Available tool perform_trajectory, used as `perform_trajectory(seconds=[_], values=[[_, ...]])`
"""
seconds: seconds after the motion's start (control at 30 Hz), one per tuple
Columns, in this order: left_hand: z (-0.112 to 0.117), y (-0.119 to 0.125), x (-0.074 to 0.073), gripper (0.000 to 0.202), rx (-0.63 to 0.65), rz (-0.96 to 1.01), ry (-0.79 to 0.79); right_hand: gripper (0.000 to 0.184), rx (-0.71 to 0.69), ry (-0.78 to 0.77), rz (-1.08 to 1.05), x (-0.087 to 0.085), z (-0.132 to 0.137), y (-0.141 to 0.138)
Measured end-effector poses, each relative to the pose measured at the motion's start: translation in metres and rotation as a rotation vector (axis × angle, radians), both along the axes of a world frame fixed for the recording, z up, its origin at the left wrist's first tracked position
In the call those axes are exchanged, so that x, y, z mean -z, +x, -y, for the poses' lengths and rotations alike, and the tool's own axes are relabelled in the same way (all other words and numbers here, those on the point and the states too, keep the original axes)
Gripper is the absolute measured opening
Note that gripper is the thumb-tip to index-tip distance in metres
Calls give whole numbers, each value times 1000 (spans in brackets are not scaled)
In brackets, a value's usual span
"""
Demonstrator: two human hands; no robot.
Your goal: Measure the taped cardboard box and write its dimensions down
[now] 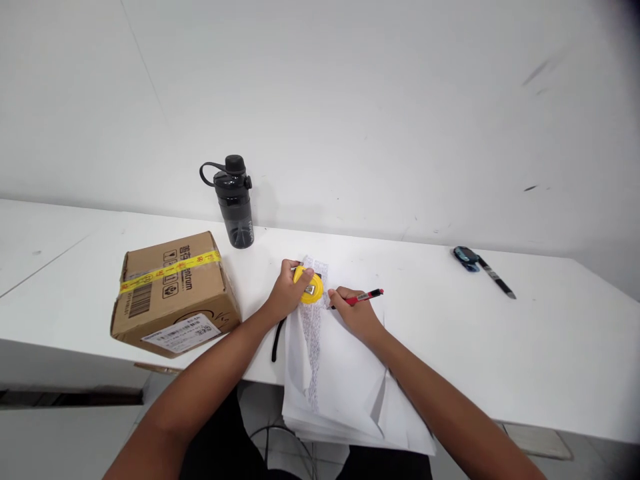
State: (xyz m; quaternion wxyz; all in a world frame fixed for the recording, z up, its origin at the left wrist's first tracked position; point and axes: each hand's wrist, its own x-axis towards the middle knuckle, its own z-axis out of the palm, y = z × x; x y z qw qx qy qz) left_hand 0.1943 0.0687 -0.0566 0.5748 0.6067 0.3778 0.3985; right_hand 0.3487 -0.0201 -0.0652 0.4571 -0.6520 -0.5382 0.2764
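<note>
My left hand is closed around a yellow tape measure, its thumb over the case, which rests on a stack of white paper sheets. In my right hand is a red pen, its tip down at the paper just right of the tape measure. A strip with dense small purple-grey print runs along the sheets beneath my hands. The sheets hang over the table's front edge toward my lap. A black strap lies left of the paper, its upper end hidden by my left hand.
A taped cardboard box stands on the left of the white table. Behind it, a dark drink bottle stands upright near the wall. Far right lie a small blue-black device and a black-and-grey pen.
</note>
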Motion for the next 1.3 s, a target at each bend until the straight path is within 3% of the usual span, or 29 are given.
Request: perform_trajectory(seconds=[0.13, 0.3, 0.43, 0.6, 0.77, 0.93, 1.03, 1.1, 1.23, 1.3], values=[[1, -1, 1, 48, 8, 21, 1, 39, 90, 51, 7, -5, 1, 0], [4, -1, 0, 49, -4, 30, -36, 35, 262, 251, 223, -1, 0, 14], [5, 1, 2, 50, -21, 30, -81, 43, 316, 90, 311, 7, 0, 32], [11, -5, 10, 45, -66, -43, -16, 52, 317, -54, 365, 10, 2, 37], [26, -16, -1, 53, 1, -244, 170, 56, 292, -172, 461, 8, 4, 28], [30, -16, -7, 51, 151, -387, 410, 58, 220, -203, 480, 13, 4, 34], [29, -16, 0, 54, 81, -364, 552, 58, 209, -162, 371, 13, 6, 36], [33, -17, -2, 54, 44, -288, 643, 62, 162, -56, 283, 9, 12, 29], [66, -29, -31, 51, -53, 3, 739, 75, -139, 219, 227, -13, 33, -8], [91, -46, -55, 51, -136, 128, 780, 65, -301, 262, 188, -31, 43, -31]])
